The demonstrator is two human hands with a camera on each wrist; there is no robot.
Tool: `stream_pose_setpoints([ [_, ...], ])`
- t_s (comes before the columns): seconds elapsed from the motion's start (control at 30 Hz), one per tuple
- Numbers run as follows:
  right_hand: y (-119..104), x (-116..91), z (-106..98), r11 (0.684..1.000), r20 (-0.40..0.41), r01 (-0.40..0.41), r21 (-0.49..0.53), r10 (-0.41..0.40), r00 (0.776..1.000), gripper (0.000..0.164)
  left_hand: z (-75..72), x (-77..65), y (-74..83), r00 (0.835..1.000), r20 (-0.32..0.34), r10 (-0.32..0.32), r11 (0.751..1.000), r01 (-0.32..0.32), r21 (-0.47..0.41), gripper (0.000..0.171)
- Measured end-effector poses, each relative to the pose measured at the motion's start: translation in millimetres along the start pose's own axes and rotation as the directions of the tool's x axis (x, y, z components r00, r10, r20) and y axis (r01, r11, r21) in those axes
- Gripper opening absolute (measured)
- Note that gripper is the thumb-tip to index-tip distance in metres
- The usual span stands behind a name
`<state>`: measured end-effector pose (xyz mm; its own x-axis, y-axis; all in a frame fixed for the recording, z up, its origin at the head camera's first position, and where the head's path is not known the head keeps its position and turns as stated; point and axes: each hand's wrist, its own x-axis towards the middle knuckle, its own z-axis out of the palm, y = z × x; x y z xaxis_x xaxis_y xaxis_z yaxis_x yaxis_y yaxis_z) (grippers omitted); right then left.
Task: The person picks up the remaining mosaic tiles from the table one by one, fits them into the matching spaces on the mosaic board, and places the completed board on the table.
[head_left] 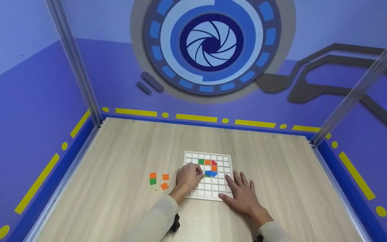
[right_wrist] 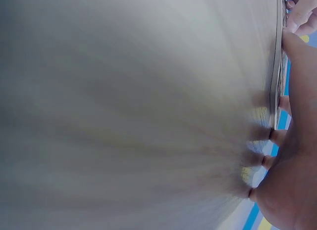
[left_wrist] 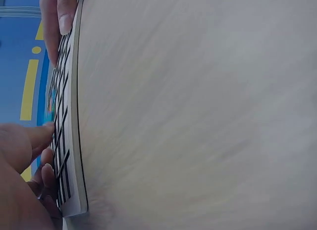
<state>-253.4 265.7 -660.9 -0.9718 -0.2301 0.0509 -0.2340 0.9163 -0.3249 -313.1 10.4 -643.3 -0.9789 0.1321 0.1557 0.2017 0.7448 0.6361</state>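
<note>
A white gridded board (head_left: 213, 193) lies flat on the table. Near its middle sit several colored tiles: a green square (head_left: 201, 161), orange squares (head_left: 214, 168), a red rounded piece (head_left: 214, 163) and blue rounded pieces (head_left: 212, 173). My left hand (head_left: 189, 175) reaches over the board's left part, thumb and fingers bent, fingertips beside the blue pieces. Whether a tile is between those fingertips is hidden. In the left wrist view, the left fingers (left_wrist: 42, 136) touch the grid. My right hand (head_left: 244, 195) lies spread at the board's right edge, thumb and forefinger on it, other fingers on the table.
Left of the board lie loose square tiles: several orange ones (head_left: 165, 176) and a green one (head_left: 153, 181). The wooden table (head_left: 129, 151) is enclosed by blue printed panels (head_left: 113, 74) with metal posts (head_left: 76, 64) at the corners.
</note>
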Motion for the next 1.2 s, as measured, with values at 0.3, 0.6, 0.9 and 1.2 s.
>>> stream_pose_setpoints([
  [0.3,3.0,-0.2,-0.4,1.0,-0.017,0.001,-0.013,-0.001,1.0,0.091,-0.7,1.6,6.8,1.0,0.0,-0.02,0.999,0.02,-0.03,0.007],
  [0.6,3.3,0.2,-0.8,1.0,-0.007,-0.004,0.005,0.004,1.0,0.09,15.8,9.7,32.7,0.991,0.063,0.116,0.993,-0.114,-0.036,0.015],
  [0.9,1.3,0.8,0.2,1.0,-0.018,0.012,0.012,-0.012,1.0,0.093,36.5,21.6,51.4,0.975,0.09,0.204,0.976,-0.209,0.052,0.025],
  [1.2,2.8,-1.0,0.5,1.0,-0.007,0.017,0.024,-0.017,1.0,0.093,47.9,26.8,58.2,0.971,0.138,0.196,0.971,-0.212,0.107,0.018],
])
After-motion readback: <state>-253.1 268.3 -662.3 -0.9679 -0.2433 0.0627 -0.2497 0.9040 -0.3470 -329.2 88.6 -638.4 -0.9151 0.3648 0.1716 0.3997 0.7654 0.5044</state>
